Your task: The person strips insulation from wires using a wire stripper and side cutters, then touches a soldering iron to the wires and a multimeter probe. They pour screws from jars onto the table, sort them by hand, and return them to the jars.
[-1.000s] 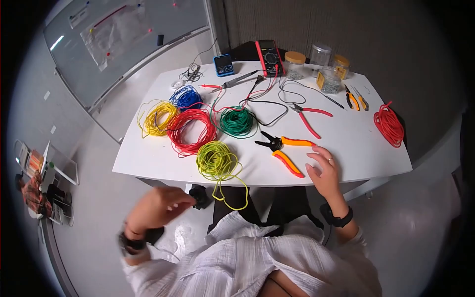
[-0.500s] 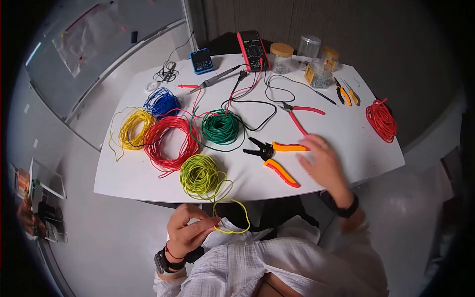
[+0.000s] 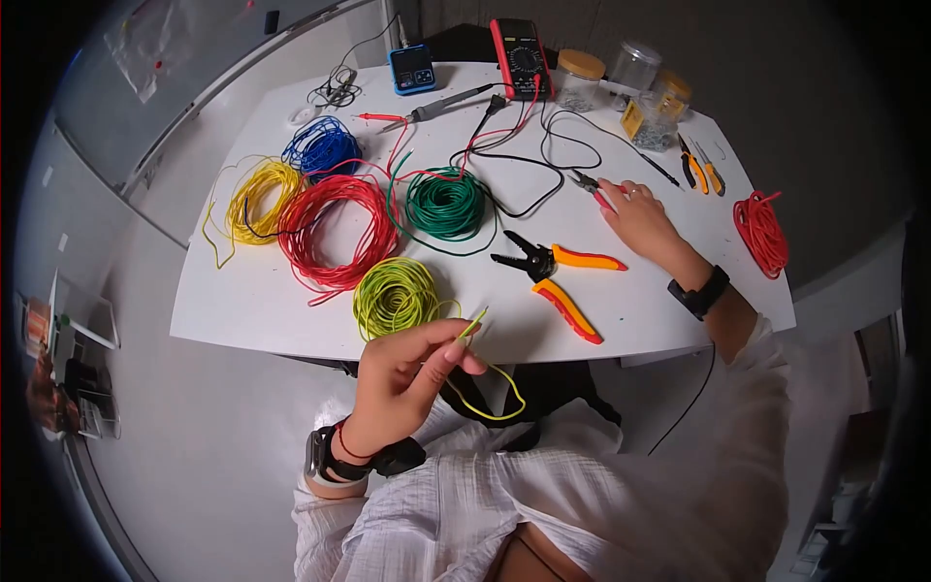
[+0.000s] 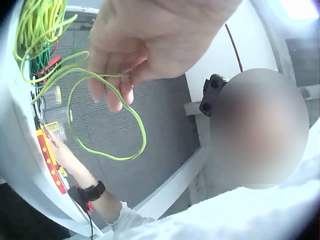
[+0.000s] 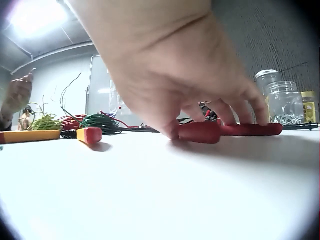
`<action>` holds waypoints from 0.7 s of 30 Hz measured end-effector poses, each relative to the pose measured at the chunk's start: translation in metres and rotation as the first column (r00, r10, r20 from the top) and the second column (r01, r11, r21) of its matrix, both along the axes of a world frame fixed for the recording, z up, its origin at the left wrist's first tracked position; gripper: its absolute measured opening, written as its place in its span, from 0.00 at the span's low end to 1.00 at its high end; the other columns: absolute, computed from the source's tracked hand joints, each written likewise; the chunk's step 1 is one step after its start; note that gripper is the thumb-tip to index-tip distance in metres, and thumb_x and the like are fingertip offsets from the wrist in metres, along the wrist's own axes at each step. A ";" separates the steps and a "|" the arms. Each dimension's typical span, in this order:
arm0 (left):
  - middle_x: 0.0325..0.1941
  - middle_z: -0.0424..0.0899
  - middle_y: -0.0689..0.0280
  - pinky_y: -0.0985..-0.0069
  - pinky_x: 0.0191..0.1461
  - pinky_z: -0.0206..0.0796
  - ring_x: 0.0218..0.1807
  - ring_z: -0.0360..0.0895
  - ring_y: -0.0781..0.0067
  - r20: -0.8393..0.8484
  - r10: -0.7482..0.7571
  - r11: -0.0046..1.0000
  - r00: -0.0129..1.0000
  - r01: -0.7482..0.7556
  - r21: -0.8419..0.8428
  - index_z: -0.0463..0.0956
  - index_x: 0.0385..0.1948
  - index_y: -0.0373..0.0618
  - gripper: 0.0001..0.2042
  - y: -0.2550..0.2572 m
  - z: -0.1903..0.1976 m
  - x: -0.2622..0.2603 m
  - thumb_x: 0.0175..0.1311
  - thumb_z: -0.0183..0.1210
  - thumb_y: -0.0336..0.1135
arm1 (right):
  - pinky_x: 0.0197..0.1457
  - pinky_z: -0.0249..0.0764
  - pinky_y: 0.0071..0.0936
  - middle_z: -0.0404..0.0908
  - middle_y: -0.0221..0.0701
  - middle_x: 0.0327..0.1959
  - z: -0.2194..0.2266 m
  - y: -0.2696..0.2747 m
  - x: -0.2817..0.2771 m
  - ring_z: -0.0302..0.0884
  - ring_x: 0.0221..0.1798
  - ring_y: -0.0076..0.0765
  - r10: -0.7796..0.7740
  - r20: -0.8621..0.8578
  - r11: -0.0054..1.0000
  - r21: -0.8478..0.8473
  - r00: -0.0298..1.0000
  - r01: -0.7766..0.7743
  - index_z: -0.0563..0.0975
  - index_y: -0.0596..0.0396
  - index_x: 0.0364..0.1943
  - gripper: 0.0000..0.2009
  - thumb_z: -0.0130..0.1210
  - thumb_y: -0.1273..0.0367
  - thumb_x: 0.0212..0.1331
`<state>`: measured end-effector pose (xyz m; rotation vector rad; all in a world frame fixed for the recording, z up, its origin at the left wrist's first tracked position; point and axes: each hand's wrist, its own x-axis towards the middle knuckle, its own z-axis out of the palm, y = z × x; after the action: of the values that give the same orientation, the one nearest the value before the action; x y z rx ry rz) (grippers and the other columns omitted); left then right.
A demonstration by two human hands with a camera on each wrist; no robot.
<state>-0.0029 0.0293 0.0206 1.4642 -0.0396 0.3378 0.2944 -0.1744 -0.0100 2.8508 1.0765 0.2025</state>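
Observation:
Between thumb and fingers, my left hand [image 3: 412,373] pinches the end of a yellow-green wire [image 3: 473,323]; the wire loops down below the hand and leads to the yellow-green coil [image 3: 396,298]. In the left wrist view the wire [image 4: 142,135] hangs in a wide loop from the left hand [image 4: 145,45]. My right hand [image 3: 642,225] is over the red-handled cutters, their dark head [image 3: 585,181] pointing back left. The right wrist view shows the right hand [image 5: 180,75] with thumb and fingers around the red handles [image 5: 200,132], which lie on the table.
Orange-handled wire strippers [image 3: 538,264] lie open between the hands. Red [image 3: 339,233], yellow, blue and green [image 3: 445,204] coils are at the left and middle. A multimeter [image 3: 524,60], soldering iron, jars [image 3: 579,80], small pliers [image 3: 692,167] and red cable [image 3: 760,235] lie farther out.
My left hand has risen to the table's front edge with the wire end. My right hand has moved from beside the strippers back to the red-handled cutters, whose handles it now grips.

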 end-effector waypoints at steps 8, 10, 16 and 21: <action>0.23 0.73 0.72 0.88 0.29 0.58 0.25 0.66 0.86 -0.135 -0.044 0.998 0.990 0.036 -0.058 0.74 0.41 0.35 0.10 0.002 0.006 0.001 0.63 0.50 0.30 | 0.46 0.69 0.35 0.76 0.44 0.36 0.007 -0.012 0.006 0.73 0.42 0.47 0.092 0.027 0.996 0.017 0.995 -0.092 0.70 0.60 0.46 0.17 0.52 0.70 0.50; 0.23 0.73 0.73 0.89 0.28 0.57 0.24 0.65 0.86 -0.122 0.004 1.000 0.993 0.000 0.031 0.75 0.39 0.35 0.09 0.000 0.008 0.002 0.63 0.50 0.30 | 0.44 0.70 0.34 0.76 0.44 0.33 0.010 -0.018 0.003 0.73 0.39 0.46 0.107 0.031 0.994 0.030 0.994 -0.108 0.71 0.61 0.44 0.16 0.52 0.70 0.50; 0.27 0.78 0.62 0.84 0.29 0.64 0.25 0.73 0.79 -0.025 -0.125 0.977 0.992 0.127 0.169 0.77 0.36 0.35 0.07 0.010 0.000 -0.001 0.57 0.55 0.26 | 0.46 0.66 0.28 0.72 0.34 0.34 0.054 -0.047 -0.064 0.69 0.39 0.33 0.371 -0.670 0.297 0.742 0.644 0.601 0.70 0.61 0.43 0.16 0.51 0.67 0.50; 0.31 0.80 0.58 0.80 0.33 0.67 0.29 0.77 0.69 -0.067 -0.288 0.930 0.955 0.296 0.220 0.77 0.35 0.35 0.07 0.004 -0.011 -0.002 0.54 0.56 0.24 | 0.56 0.58 0.57 0.63 0.37 0.40 0.023 -0.056 -0.163 0.59 0.50 0.42 0.886 -0.281 -0.033 0.755 0.368 0.655 0.63 0.47 0.48 0.22 0.53 0.56 0.50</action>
<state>-0.0047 0.0332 0.0099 1.6641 -0.2749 0.0654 0.1313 -0.2300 0.0126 4.0002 2.4091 -2.1435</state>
